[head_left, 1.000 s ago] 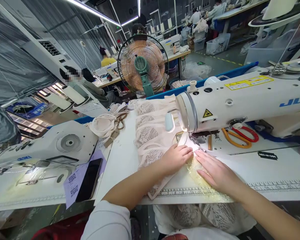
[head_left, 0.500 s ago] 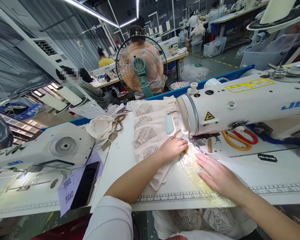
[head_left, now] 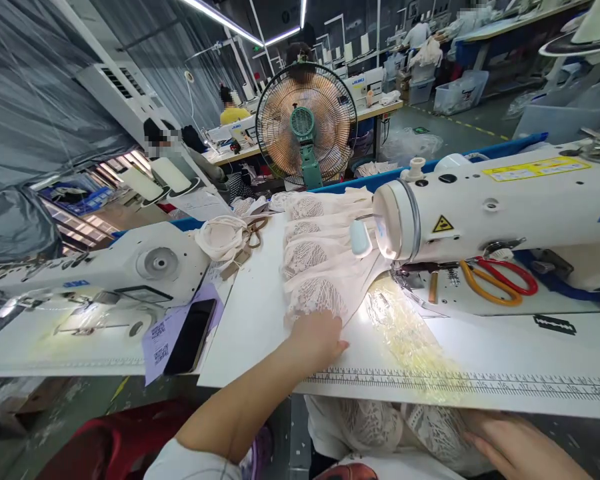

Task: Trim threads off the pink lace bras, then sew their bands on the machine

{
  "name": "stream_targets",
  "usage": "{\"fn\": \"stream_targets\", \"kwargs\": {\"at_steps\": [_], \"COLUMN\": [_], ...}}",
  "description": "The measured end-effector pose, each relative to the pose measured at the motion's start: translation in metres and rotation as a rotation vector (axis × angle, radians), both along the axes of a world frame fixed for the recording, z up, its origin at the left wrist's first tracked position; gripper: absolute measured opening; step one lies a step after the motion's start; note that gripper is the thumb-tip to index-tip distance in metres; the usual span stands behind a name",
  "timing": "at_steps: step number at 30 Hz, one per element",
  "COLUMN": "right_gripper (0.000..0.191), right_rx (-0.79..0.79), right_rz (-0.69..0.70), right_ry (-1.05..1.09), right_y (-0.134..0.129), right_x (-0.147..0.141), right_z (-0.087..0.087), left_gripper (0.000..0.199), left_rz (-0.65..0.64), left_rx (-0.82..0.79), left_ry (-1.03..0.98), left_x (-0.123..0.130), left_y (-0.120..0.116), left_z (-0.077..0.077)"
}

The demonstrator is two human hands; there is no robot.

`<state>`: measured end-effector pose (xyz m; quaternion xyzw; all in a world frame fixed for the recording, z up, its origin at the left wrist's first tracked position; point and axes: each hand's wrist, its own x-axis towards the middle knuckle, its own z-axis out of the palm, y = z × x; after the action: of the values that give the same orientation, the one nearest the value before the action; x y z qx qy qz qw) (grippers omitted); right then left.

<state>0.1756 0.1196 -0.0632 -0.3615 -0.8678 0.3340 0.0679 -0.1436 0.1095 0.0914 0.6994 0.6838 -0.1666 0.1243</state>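
Note:
My left hand (head_left: 317, 341) is closed at the near end of a row of cream lace pieces (head_left: 306, 257), its fingers curled down on the nearest one and partly hidden. Past the table's front edge, at the lower right, my right hand (head_left: 515, 440) grips the side of a lace piece (head_left: 437, 430) lying over my lap. A sheer yellowish lace strip (head_left: 405, 333) lies untouched between the hands, running from the sewing machine (head_left: 440, 213) to the table edge.
Orange-handled and red-handled scissors (head_left: 490, 283) and a black razor blade (head_left: 555, 325) lie right of the needle area. A phone (head_left: 190, 337) rests on purple paper at left, beside a second sewing machine (head_left: 155, 267). A fan (head_left: 305, 123) stands behind the table. A printed ruler (head_left: 505, 383) runs along the front edge.
Both hands have left the yellowish strip. My left hand has moved left and nearer to the lace pieces; my right hand has dropped below the table edge to my lap. The view has shifted left.

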Motion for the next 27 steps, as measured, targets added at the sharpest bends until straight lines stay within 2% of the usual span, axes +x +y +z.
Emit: {"fn": "stream_targets", "kwargs": {"at_steps": [2,4,6,8,10,12,14,16,18,20,24,27], "right_gripper": [0.027,0.031,0.033,0.032,0.029,0.025,0.028,0.029,0.028,0.028,0.036,0.036], "right_rx": [0.134,0.224,0.272,0.282,0.265,0.217,0.168,0.123,0.110,0.115,0.128,0.137], "right_rz": [-0.083,-0.122,-0.119,-0.097,-0.074,-0.117,-0.204,-0.264,-0.261,-0.272,-0.280,-0.255], "right_ry": [0.004,0.006,-0.003,0.011,0.037,0.072,0.077,0.063,0.027,0.000,-0.027,-0.043], "right_y": [-0.003,-0.004,-0.002,0.002,0.005,0.003,-0.003,-0.010,-0.011,-0.006,0.012,0.015], "right_x": [-0.003,-0.005,-0.002,0.006,0.015,0.022,0.025,0.026,0.025,0.024,0.024,0.025], "right_z": [-0.029,-0.045,-0.050,-0.049,-0.049,-0.052,-0.057,-0.060,-0.061,-0.059,-0.053,-0.046], "left_gripper": [0.035,0.041,0.047,0.048,0.044,0.039,0.034,0.027,0.021,0.019,0.020,0.019], "left_rz": [0.057,0.101,0.133,0.126,0.085,0.037,0.000,-0.051,-0.101,-0.130,-0.113,-0.092], "left_rx": [0.059,0.115,0.151,0.239,0.380,0.480,0.432,0.279,0.138,0.075,0.077,0.097], "left_ry": [0.002,-0.004,-0.012,-0.076,-0.251,-0.520,-0.777,-0.911,-0.912,-0.874,-0.873,-0.884], "left_x": [-0.007,-0.014,-0.020,-0.020,-0.014,-0.001,0.014,0.028,0.039,0.044,0.044,0.043], "left_y": [0.001,0.004,0.002,-0.010,-0.030,-0.053,-0.072,-0.084,-0.088,-0.089,-0.091,-0.096], "left_z": [-0.005,-0.010,-0.013,-0.013,-0.014,-0.017,-0.023,-0.031,-0.039,-0.046,-0.052,-0.056]}}
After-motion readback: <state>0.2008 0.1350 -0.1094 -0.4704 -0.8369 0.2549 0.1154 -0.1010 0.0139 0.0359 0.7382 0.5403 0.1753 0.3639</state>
